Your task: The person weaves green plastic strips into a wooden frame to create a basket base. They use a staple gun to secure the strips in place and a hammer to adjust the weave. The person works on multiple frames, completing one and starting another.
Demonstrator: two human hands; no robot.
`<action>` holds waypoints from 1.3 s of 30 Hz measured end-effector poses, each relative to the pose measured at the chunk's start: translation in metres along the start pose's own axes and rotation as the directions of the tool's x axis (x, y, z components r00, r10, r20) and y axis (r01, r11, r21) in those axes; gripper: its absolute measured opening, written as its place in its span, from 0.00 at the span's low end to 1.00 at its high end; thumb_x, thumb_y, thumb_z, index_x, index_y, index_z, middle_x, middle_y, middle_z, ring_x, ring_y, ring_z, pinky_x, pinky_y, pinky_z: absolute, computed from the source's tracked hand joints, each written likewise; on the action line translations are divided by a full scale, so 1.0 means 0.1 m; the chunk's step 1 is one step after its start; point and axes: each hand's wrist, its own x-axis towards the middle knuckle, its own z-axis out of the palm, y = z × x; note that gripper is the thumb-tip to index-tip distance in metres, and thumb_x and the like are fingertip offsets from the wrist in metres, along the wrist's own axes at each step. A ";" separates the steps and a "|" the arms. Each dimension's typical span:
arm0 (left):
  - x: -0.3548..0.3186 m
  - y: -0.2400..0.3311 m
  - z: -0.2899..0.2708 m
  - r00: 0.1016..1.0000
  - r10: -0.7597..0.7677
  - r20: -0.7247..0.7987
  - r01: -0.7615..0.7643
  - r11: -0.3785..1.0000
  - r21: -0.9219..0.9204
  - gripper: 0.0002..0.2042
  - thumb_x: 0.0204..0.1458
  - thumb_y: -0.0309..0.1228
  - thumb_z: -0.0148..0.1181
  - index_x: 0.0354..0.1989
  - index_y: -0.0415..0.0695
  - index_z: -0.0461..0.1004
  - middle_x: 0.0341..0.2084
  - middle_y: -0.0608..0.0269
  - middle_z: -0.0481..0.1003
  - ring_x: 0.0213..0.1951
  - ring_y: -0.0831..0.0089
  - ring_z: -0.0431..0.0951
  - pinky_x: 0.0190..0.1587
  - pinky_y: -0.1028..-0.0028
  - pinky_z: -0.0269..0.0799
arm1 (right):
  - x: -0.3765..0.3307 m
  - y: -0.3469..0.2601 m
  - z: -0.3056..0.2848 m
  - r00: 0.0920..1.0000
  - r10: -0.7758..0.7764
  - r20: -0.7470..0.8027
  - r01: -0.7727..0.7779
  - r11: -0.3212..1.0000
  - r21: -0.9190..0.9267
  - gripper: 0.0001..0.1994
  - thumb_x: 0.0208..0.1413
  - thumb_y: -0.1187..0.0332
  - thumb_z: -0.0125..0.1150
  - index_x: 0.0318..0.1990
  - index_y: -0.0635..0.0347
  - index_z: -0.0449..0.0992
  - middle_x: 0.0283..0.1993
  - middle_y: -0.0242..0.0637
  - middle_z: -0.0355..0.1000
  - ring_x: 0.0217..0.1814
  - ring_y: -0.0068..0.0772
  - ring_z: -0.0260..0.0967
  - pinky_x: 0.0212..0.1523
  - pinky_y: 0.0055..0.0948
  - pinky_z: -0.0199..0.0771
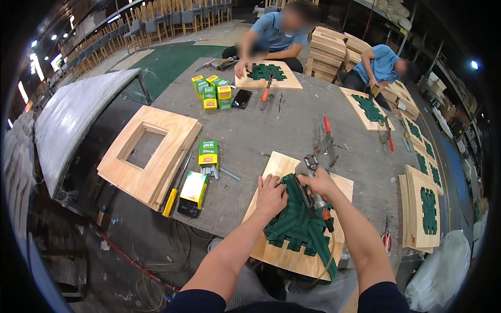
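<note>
Grey worktable point(261, 130), plywood frames point(148, 156), staple boxes point(213, 92), black phone point(241, 98), red-handled pliers point(327, 141)

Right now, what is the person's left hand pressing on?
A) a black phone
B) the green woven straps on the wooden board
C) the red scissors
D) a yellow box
B: the left hand lies flat on the green woven straps stretched across the wooden board, while the right hand holds a staple gun.
</note>
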 end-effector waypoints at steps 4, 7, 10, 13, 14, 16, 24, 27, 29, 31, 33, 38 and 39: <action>-0.04 -0.06 0.04 1.000 -0.003 -0.018 0.003 1.000 -0.006 0.13 0.57 0.35 0.60 0.47 0.48 0.85 0.61 0.53 0.71 0.70 0.50 0.63 0.75 0.40 0.44 | -0.47 0.25 -0.48 0.994 0.006 -0.106 0.018 0.975 0.221 0.18 0.60 0.61 0.72 0.50 0.62 0.74 0.38 0.33 0.76 0.23 0.23 0.69 0.20 0.29 0.70; -0.06 -0.07 0.06 0.998 -0.002 -0.071 0.001 1.000 -0.009 0.13 0.55 0.34 0.61 0.46 0.47 0.85 0.58 0.51 0.74 0.68 0.48 0.65 0.74 0.39 0.47 | -0.91 0.71 -1.01 0.954 0.103 -0.280 -0.004 0.943 0.331 0.20 0.60 0.60 0.71 0.52 0.60 0.72 0.39 0.34 0.75 0.24 0.26 0.69 0.20 0.31 0.71; -0.05 -0.08 0.06 0.996 0.012 -0.086 -0.011 1.000 0.012 0.13 0.55 0.34 0.62 0.47 0.47 0.84 0.58 0.51 0.74 0.65 0.49 0.69 0.72 0.37 0.48 | -1.28 1.33 -1.48 0.895 0.243 -0.375 -0.035 0.875 0.483 0.19 0.60 0.58 0.71 0.51 0.58 0.72 0.36 0.35 0.74 0.23 0.29 0.70 0.19 0.34 0.72; 0.01 0.05 0.08 0.991 0.038 -0.125 -0.050 0.994 -0.097 0.13 0.57 0.32 0.61 0.48 0.44 0.83 0.58 0.50 0.74 0.61 0.49 0.72 0.70 0.44 0.58 | -1.50 1.92 -1.99 0.863 0.323 -0.390 -0.046 0.818 0.574 0.18 0.62 0.55 0.69 0.47 0.57 0.71 0.31 0.36 0.72 0.21 0.31 0.71 0.18 0.36 0.73; -0.03 0.05 0.06 0.989 -0.003 -0.147 -0.023 0.984 -0.179 0.13 0.57 0.32 0.60 0.49 0.44 0.82 0.58 0.49 0.74 0.62 0.48 0.71 0.70 0.46 0.59 | -1.51 2.07 -2.03 0.870 0.342 -0.357 -0.059 0.789 0.611 0.18 0.63 0.53 0.68 0.45 0.57 0.71 0.29 0.36 0.72 0.20 0.32 0.71 0.17 0.36 0.73; -0.06 -0.01 -0.10 0.978 -0.086 -0.190 0.023 0.951 -0.309 0.14 0.58 0.31 0.60 0.50 0.42 0.81 0.57 0.47 0.74 0.64 0.47 0.69 0.70 0.52 0.60 | -1.41 2.20 -1.99 0.860 0.387 -0.332 -0.115 0.781 0.613 0.18 0.63 0.52 0.68 0.43 0.59 0.75 0.28 0.38 0.73 0.22 0.35 0.73 0.20 0.41 0.75; -1.14 0.53 -0.24 0.982 -0.183 -0.039 0.144 0.871 -0.470 0.15 0.63 0.27 0.56 0.57 0.40 0.77 0.63 0.41 0.69 0.65 0.45 0.69 0.69 0.54 0.62 | -2.28 2.71 -1.88 0.581 -0.349 -0.735 0.017 0.908 -0.418 0.21 0.59 0.58 0.70 0.50 0.66 0.78 0.35 0.41 0.79 0.31 0.35 0.74 0.34 0.36 0.75; -1.84 0.41 -0.47 0.991 -0.072 -0.117 0.056 0.989 -0.137 0.16 0.62 0.30 0.58 0.57 0.43 0.78 0.64 0.44 0.69 0.68 0.44 0.65 0.71 0.46 0.54 | -2.48 2.51 -0.89 0.933 0.016 -0.359 -0.080 0.983 -0.165 0.24 0.56 0.54 0.72 0.52 0.63 0.79 0.37 0.45 0.82 0.38 0.41 0.80 0.41 0.40 0.77; -1.84 0.52 -0.42 0.988 -0.067 -0.142 0.060 0.997 -0.057 0.17 0.62 0.32 0.58 0.58 0.45 0.77 0.64 0.48 0.70 0.68 0.45 0.65 0.71 0.43 0.51 | -2.77 2.44 -0.42 0.960 0.061 -0.273 -0.142 0.947 -0.287 0.22 0.55 0.54 0.72 0.49 0.63 0.80 0.38 0.47 0.82 0.43 0.48 0.82 0.44 0.44 0.78; -1.77 0.62 -0.31 0.980 -0.069 -0.185 0.081 0.995 0.059 0.17 0.62 0.36 0.58 0.58 0.47 0.77 0.64 0.54 0.70 0.68 0.45 0.65 0.71 0.42 0.51 | -2.89 2.40 -0.13 0.956 0.072 -0.285 -0.155 0.946 -0.284 0.21 0.55 0.55 0.72 0.46 0.64 0.81 0.39 0.49 0.82 0.45 0.52 0.82 0.46 0.45 0.78; -1.67 0.59 -0.28 0.980 -0.037 -0.198 0.056 0.994 0.091 0.17 0.62 0.37 0.58 0.58 0.47 0.78 0.63 0.54 0.71 0.68 0.46 0.65 0.71 0.42 0.52 | -2.88 2.35 0.02 0.941 0.094 -0.326 -0.180 0.952 -0.246 0.20 0.54 0.56 0.72 0.45 0.65 0.82 0.39 0.51 0.82 0.45 0.53 0.81 0.46 0.45 0.78; -1.37 0.17 -0.46 0.980 -0.040 -0.195 0.066 0.990 0.129 0.17 0.62 0.37 0.58 0.56 0.44 0.78 0.60 0.53 0.74 0.66 0.50 0.69 0.71 0.48 0.55 | -2.77 2.19 0.51 0.934 0.006 -0.357 -0.058 0.989 -0.135 0.21 0.54 0.54 0.73 0.40 0.67 0.82 0.36 0.54 0.81 0.42 0.56 0.81 0.43 0.45 0.78; -1.31 0.10 -0.50 0.979 -0.025 -0.202 0.050 0.991 0.122 0.17 0.62 0.37 0.58 0.55 0.43 0.79 0.59 0.53 0.75 0.66 0.51 0.69 0.71 0.49 0.56 | -2.72 2.15 0.58 0.934 0.012 -0.358 -0.060 0.990 -0.125 0.21 0.53 0.54 0.73 0.39 0.68 0.82 0.35 0.54 0.81 0.42 0.56 0.81 0.43 0.45 0.78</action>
